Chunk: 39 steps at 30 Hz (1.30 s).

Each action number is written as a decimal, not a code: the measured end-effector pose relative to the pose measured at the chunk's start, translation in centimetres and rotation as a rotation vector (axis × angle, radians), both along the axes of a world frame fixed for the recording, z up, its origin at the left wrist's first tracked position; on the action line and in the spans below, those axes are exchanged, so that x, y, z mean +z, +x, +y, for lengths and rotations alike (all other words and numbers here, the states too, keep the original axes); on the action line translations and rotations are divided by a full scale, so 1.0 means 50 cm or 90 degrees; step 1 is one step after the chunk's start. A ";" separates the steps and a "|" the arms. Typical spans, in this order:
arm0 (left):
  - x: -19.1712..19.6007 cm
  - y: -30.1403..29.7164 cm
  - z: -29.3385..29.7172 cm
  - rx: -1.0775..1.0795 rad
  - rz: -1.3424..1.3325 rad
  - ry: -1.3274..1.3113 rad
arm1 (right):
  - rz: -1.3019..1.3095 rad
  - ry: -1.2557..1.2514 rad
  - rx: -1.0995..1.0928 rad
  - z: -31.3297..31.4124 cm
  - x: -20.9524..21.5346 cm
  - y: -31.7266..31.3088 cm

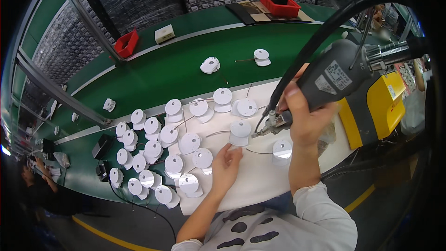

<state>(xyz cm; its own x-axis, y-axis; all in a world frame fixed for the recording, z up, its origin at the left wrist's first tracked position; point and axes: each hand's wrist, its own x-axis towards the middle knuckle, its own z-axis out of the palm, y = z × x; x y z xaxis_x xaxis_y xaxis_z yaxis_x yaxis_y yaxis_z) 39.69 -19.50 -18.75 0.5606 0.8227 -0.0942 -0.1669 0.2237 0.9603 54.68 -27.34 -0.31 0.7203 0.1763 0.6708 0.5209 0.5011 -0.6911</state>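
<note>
My right hand [304, 111] is wrapped round a grey handheld electric screwdriver [332, 74], which has a black hose on it. The tool lies tilted, its metal tip at the right edge of a white round plastic part [240, 129] with a flat base and a thin wire. My left hand [226, 163] has its fingertips at the near edge of that same part, fingers partly curled. To the right, another such part [281, 151] lies on the white work surface [260, 172], its wire pointing toward the left hand.
Several more white parts [190, 142] with wires cover the left of the surface. Beyond runs a green conveyor belt [176, 67] with a few parts on it. Red bins [126, 42] and a pale box [164, 34] stand past it. A yellow machine [376, 109] stands at right; another person [42, 176] is far left.
</note>
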 end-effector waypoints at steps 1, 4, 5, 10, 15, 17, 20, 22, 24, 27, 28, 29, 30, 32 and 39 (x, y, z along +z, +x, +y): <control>0.051 -0.021 0.002 -0.094 0.195 0.168 | 0.000 -0.003 -0.008 -0.004 -0.002 0.002; 0.079 -0.042 0.022 -0.193 0.396 0.500 | 0.023 0.016 0.029 0.012 -0.006 -0.008; 0.078 -0.043 0.023 -0.198 0.399 0.666 | 0.024 0.014 0.027 0.017 -0.007 -0.009; 0.031 0.034 0.039 -0.149 0.220 0.979 | 0.025 0.014 0.027 0.037 -0.023 -0.005; -0.019 0.042 0.043 -0.141 0.215 1.003 | -0.015 -0.015 -0.006 0.055 -0.041 0.002; -0.025 0.043 0.046 -0.136 0.210 1.004 | 0.011 -0.015 0.021 0.057 -0.040 -0.003; -0.030 0.045 0.050 -0.124 0.189 1.007 | 0.050 -0.031 0.010 0.059 -0.041 -0.009; -0.028 0.044 0.050 -0.124 0.190 1.007 | 0.003 -0.037 -0.003 0.058 -0.047 -0.004; -0.027 0.043 0.052 -0.123 0.192 1.008 | 0.024 -0.014 0.009 0.066 -0.042 -0.012; -0.024 0.042 0.050 -0.123 0.195 0.995 | 0.037 0.001 0.012 0.069 -0.040 -0.015; -0.023 0.042 0.050 -0.121 0.196 0.992 | 0.031 -0.005 0.004 0.070 -0.041 -0.014; -0.022 0.042 0.051 -0.120 0.197 0.989 | 0.031 -0.006 0.005 0.070 -0.042 -0.014; -0.022 0.042 0.051 -0.120 0.198 0.988 | 0.040 -0.026 0.010 0.068 -0.042 -0.014; -0.022 0.042 0.053 -0.123 0.190 0.975 | 0.051 -0.047 0.017 0.068 -0.044 -0.015; -0.020 0.041 0.059 -0.139 0.170 0.979 | -0.023 -0.001 0.036 0.083 -0.058 -0.014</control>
<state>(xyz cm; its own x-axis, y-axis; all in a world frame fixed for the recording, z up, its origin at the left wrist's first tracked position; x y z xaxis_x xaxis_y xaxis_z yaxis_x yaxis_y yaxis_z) 41.74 -16.55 -19.75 0.7816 0.1294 0.6102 -0.0583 -0.9588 0.2779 53.99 -23.21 -3.21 0.6842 0.2168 0.6963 0.5168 0.5295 -0.6727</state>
